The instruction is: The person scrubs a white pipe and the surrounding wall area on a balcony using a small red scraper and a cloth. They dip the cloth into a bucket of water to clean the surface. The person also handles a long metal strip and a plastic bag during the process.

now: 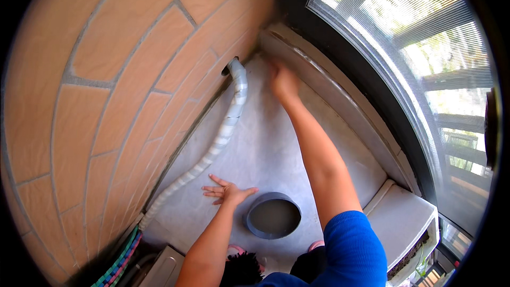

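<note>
Left hand (229, 192) is hovering over or resting on the floor (268, 154); I'm not able to tell which from this angle. Its fingers are standing wide apart and gripping nothing. I'm guessing the spread is serving balance, since the body is leaning forward.

Right hand (285, 82) is lying far out near the corner, between the pipe (226, 134) and the ledge (329, 91). It's blurring, so I'm not managing to tell whether the fingers are together, apart or clamped on something. That arm is probably stretching so long because the corner is sitting well away from the shoes (316, 245).

Bucket (273, 196) is standing upright on the floor between the arms, in front of the shoes and just beside the left thumb. It's holding grey liquid (273, 219), by the look. I'm reading that spot as handy for either side.

Pipe is coming out of a hole (225, 70) in the wall (101, 58) and running along the floor's left side; its banded wrap is likely protecting it. Planter (398, 220) is sitting at right, near the window (409, 32), presumably for light.
</note>
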Motion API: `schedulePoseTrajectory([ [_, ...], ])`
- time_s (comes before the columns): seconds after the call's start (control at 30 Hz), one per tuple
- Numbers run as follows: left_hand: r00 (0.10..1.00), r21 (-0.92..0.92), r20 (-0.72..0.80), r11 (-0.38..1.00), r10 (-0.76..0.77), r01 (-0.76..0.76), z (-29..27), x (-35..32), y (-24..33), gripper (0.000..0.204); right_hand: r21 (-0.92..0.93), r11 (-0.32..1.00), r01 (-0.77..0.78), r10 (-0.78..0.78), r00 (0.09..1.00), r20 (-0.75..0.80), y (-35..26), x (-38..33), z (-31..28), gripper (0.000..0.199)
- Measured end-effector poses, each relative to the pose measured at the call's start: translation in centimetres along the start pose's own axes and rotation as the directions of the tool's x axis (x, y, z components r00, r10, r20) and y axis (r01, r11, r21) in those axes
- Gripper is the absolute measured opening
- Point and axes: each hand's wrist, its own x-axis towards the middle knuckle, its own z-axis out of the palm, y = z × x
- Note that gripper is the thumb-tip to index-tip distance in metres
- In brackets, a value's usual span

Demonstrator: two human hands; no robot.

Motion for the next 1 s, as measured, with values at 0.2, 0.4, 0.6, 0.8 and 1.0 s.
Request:
schedulePoseTrajectory([
  [0.2, 1.0, 0.012, 0.001, 1.0, -0.022, 0.022, -0.3, -0.3, 0.1, 0.158, -0.112, 0.992, -0.051, 0.057, 0.997, 0.046, -1.1, -2.2, -1.9, 0.023],
  [0.4, 0.999, 0.02, -0.014, 0.999, -0.038, 0.038, -0.3, -0.3, 0.2, 0.159, -0.238, 0.922, 0.304, -0.274, 0.95, 0.151, -1.9, -1.6, -3.9, 0.028],
  [0.6, 0.999, 0.021, -0.005, 0.999, -0.041, 0.041, -0.4, -0.2, 0.3, 0.158, -0.086, 0.99, 0.112, -0.087, 0.963, 0.253, -2.0, -0.6, -3.7, 0.028],
  [0.8, 1.0, 0.01, 0.023, 1.0, -0.008, 0.008, -0.6, -0.6, 0.3, 0.159, 0.307, 0.919, -0.247, 0.183, 0.958, 0.221, 1.7, -2.5, -0.2, 0.022],
  [1.0, 1.0, 0.005, 0.012, 1.0, -0.022, 0.022, -0.6, -0.4, 0.2, 0.159, 0.428, 0.65, -0.628, 0.377, 0.756, 0.535, -0.8, -1.3, -1.7, 0.023],
])
